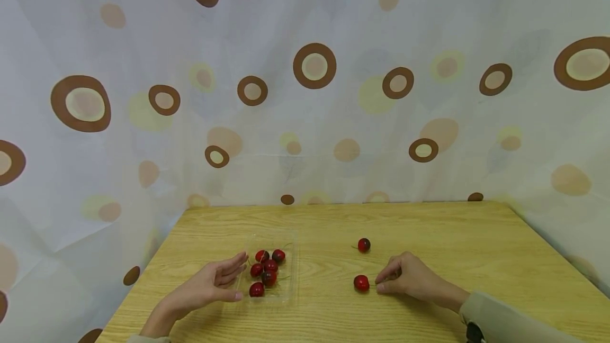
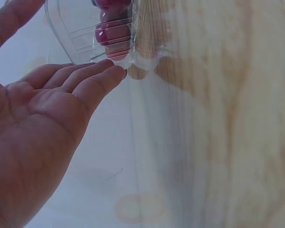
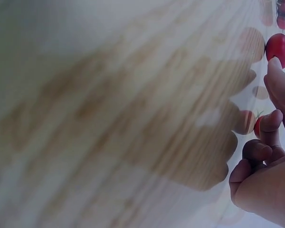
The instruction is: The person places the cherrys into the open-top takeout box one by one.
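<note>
In the head view, my left hand (image 1: 209, 287) is at the left side of a clear plastic container (image 1: 292, 266), its fingers extended along the wall and the thumb apart from them. Several dark red cherries (image 1: 269, 278) with stems lie inside. The left wrist view shows the fingertips right at the container's ribbed wall (image 2: 80, 40). To the right, my right hand (image 1: 410, 282) pinches the stem of one cherry (image 1: 361, 283) between thumb and forefinger, with the fruit pointing left. In the right wrist view that cherry (image 3: 279, 50) sits beyond the fingertips.
Another loose cherry (image 1: 364, 245) lies on the wooden table (image 1: 324, 322) behind the pinched one, its stem pointing left. A pale curtain (image 1: 352, 120) with brown ovals hangs along the table's back and sides.
</note>
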`<state>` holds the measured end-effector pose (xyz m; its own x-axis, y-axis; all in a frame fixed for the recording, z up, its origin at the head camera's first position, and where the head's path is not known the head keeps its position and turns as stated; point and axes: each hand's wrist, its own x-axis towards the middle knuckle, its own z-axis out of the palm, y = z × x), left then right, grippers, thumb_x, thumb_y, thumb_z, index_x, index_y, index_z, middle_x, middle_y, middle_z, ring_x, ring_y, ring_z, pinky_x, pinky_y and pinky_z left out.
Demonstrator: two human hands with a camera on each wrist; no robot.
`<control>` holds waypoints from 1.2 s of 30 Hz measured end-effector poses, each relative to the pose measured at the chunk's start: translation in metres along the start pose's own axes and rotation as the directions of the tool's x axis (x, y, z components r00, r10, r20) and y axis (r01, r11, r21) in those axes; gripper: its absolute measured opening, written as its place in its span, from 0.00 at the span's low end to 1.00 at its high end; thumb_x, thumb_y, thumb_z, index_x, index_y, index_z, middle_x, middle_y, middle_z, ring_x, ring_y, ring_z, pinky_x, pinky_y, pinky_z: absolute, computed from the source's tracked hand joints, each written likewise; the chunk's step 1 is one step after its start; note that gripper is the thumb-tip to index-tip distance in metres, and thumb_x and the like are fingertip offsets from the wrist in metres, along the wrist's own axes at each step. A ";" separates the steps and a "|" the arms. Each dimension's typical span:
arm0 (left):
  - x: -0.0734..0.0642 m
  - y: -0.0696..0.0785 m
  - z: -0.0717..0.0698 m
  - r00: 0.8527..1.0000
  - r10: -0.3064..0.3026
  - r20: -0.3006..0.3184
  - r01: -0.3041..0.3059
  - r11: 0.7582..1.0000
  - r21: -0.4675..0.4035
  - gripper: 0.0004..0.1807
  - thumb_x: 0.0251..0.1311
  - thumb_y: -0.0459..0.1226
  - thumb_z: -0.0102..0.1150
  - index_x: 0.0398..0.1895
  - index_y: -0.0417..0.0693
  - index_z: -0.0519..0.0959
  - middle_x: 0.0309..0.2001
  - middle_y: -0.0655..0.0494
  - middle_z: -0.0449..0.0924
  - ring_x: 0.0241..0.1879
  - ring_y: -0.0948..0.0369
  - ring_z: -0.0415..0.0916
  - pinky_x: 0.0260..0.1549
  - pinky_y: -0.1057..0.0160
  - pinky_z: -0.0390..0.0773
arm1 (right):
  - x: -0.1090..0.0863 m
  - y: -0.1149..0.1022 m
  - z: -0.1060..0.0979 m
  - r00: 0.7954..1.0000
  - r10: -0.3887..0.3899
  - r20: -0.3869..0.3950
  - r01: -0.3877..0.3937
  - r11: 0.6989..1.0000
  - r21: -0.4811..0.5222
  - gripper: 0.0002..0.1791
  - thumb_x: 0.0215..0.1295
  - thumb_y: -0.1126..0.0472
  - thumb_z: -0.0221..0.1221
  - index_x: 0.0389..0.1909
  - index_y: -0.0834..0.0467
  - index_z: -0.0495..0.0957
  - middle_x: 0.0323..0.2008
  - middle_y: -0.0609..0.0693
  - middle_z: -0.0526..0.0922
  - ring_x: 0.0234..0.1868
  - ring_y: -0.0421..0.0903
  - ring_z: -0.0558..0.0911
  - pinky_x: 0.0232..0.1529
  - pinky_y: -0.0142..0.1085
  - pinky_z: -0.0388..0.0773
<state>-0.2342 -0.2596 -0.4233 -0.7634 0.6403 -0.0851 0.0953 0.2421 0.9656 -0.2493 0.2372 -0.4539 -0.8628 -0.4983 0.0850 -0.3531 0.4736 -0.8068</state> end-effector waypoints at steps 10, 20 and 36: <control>0.000 -0.001 0.000 1.000 0.010 0.002 -0.010 1.000 -0.001 0.49 0.74 0.32 0.63 0.83 0.28 0.40 0.82 0.30 0.36 0.80 0.35 0.39 0.73 0.51 0.61 | 0.002 0.001 -0.002 0.999 0.037 -0.012 -0.037 0.999 -0.011 0.04 0.64 0.62 0.74 0.38 0.57 0.93 0.32 0.48 0.84 0.31 0.42 0.75 0.33 0.31 0.72; 0.000 -0.001 -0.001 1.000 0.019 0.012 -0.019 1.000 0.007 0.49 0.74 0.32 0.62 0.83 0.28 0.39 0.82 0.30 0.35 0.80 0.35 0.39 0.73 0.54 0.61 | 0.007 -0.014 -0.006 0.997 0.048 -0.053 -0.047 0.999 0.024 0.05 0.66 0.62 0.73 0.38 0.60 0.92 0.35 0.49 0.87 0.32 0.44 0.77 0.32 0.32 0.74; 0.000 -0.001 0.000 1.000 0.004 -0.003 -0.004 1.000 0.009 0.49 0.74 0.33 0.63 0.83 0.30 0.40 0.82 0.32 0.36 0.80 0.36 0.39 0.74 0.48 0.60 | 0.044 -0.044 -0.003 0.998 -0.004 -0.063 0.009 0.996 0.084 0.10 0.69 0.61 0.71 0.43 0.64 0.91 0.38 0.51 0.87 0.35 0.49 0.82 0.35 0.40 0.82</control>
<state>-0.2345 -0.2601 -0.4239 -0.7649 0.6391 -0.0807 0.1038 0.2459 0.9637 -0.2730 0.1963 -0.4127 -0.8824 -0.4537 0.1249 -0.3295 0.4064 -0.8522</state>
